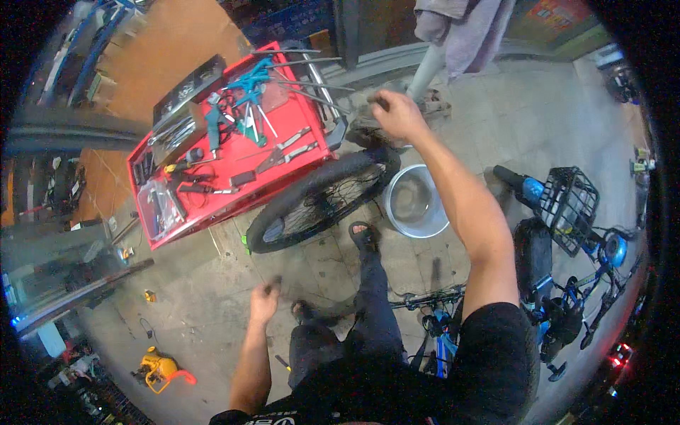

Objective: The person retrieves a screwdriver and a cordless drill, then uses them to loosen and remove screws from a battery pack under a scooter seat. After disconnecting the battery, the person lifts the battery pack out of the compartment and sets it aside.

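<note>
A red metal tool table [212, 205] strewn with pliers and wrenches stands on the grey concrete floor [198, 297]. Leaning against its near corner is a black spoked bicycle wheel [322, 202] with its rubber tyre on (tilted, one end touching the floor). Just beside it sits a round steel basin [414, 202]. The right hand [397, 113] is closed on a dark grey rag [368, 117] above the wheel's top. The left hand [265, 301] hangs low, fingers loosely curled, holding nothing.

Red cart [212, 205] – tools [248, 106], pliers [280, 157]
</note>
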`<state>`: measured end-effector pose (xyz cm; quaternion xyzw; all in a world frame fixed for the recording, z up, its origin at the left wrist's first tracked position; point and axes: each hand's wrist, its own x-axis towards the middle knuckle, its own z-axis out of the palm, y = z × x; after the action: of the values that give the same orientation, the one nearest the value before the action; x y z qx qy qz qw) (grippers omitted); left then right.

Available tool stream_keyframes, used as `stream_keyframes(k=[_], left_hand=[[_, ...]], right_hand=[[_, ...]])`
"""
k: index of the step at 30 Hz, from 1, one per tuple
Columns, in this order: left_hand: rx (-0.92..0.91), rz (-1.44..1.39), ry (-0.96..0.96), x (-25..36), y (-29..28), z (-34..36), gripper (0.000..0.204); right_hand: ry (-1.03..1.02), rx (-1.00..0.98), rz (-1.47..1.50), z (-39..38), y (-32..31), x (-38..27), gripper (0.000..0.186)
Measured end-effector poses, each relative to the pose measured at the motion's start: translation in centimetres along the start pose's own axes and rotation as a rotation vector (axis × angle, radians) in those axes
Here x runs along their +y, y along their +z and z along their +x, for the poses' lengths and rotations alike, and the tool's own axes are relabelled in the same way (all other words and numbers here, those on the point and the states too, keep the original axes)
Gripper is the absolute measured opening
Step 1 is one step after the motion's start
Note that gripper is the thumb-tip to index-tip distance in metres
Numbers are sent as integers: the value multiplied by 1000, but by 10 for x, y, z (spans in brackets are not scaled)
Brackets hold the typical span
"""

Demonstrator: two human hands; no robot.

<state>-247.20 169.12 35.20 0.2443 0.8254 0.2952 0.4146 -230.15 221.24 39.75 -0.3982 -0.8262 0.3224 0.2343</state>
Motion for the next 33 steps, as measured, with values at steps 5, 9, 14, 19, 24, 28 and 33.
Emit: stream_keyframes(k=[5,9,14,19,24,28,33], left_hand=[[106,299,493,202,23,157,26],[165,526,763,320,32,257,32],[179,786,926,339,46,320,44],[113,798,872,343,48,335,30],[87,791,979,342,34,335,24],[110,800,890,340,28,322,19],[109,794,853,333,36,336,16]], right_hand=[[-133,-20,-79,83,31,56,26],[-321,-118,-64,132,49,32,26],[-436,-320,-304,140,71,-11,23],[-376,-325,-314,145,81,-18,22],[-253,-113,-212,172,44,-45,24],[-363,-55,-99,199,-48,-89,30],[-360,111,-60,205,-149,-100,26]])
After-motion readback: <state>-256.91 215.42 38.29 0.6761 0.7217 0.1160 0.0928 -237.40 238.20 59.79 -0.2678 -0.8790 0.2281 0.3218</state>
